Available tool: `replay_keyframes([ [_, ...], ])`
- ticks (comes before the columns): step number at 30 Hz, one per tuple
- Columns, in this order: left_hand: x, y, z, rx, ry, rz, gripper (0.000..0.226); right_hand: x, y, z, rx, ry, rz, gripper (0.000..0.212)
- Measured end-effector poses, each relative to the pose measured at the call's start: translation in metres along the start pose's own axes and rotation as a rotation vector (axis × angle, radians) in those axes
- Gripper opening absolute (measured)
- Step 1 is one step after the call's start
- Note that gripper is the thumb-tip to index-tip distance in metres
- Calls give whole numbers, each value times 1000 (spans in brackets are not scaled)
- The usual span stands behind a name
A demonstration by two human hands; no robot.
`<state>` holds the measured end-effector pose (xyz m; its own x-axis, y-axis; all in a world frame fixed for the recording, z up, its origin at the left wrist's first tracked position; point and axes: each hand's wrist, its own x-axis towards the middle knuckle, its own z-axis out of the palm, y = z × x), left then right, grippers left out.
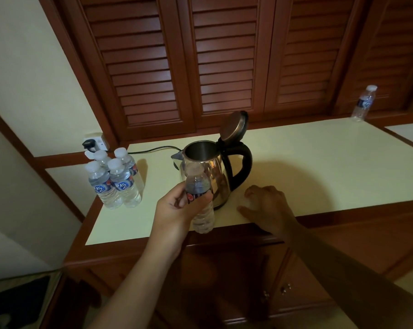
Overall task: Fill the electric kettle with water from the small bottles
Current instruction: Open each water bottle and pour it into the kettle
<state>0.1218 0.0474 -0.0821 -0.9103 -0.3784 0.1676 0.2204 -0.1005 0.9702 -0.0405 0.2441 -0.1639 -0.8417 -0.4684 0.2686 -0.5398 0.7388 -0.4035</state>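
I hold one small bottle [197, 180] upright in my left hand [180, 206], thumb and fingers wrapped round its labelled middle, just in front of the electric kettle [216, 169], which stands on the desk [319, 162] with its lid [235, 125] tipped back and its mouth exposed. My right hand [267, 205] rests on the desk beside the kettle base with curled fingers; a pale blur lies under them, and I cannot tell whether they hold a cap or nothing. I also cannot confirm that the bottle neck is uncapped, so I judge the step in hand to be the pour. Procedure: verify the cap is off; raise the neck above the rim; tilt gradually; keep the neck over the centre of the opening, clear of the raised lid. The bottle is thin, ribbed, clear plastic and will likely buckle under a hard squeeze, so grip lightly to avoid a surge. The kettle body is polished metal, rounded and reflective, with a black curved handle [244, 162] and a short spout at its left. Four more capped bottles [115, 179] stand clustered near the left desk edge; another bottle [364, 103] stands well apart at the far right. A black cord [153, 149] runs from the kettle towards a wall socket [96, 141]; keep spills off it.
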Motion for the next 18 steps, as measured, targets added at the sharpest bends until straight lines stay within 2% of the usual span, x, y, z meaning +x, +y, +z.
replay_keyframes([
  [3, -2, 2, -2, 12, 16, -3, 36, 4, 0, -2, 15, -51, 62, 80],
  [5, -2, 4, -3, 32, 34, -1, 36, 6, 2, 0, -68, -143, 78, 104],
  [7, -3, 5, -5, 54, 45, 7, 36, 5, 3, 4, -150, -232, 72, 117],
  [11, -3, 12, -6, 145, 71, 43, 35, 2, 2, 6, -235, -294, 59, 124],
  [18, 10, 26, -15, 349, 141, 125, 39, 1, 4, 9, -289, -320, 54, 123],
])
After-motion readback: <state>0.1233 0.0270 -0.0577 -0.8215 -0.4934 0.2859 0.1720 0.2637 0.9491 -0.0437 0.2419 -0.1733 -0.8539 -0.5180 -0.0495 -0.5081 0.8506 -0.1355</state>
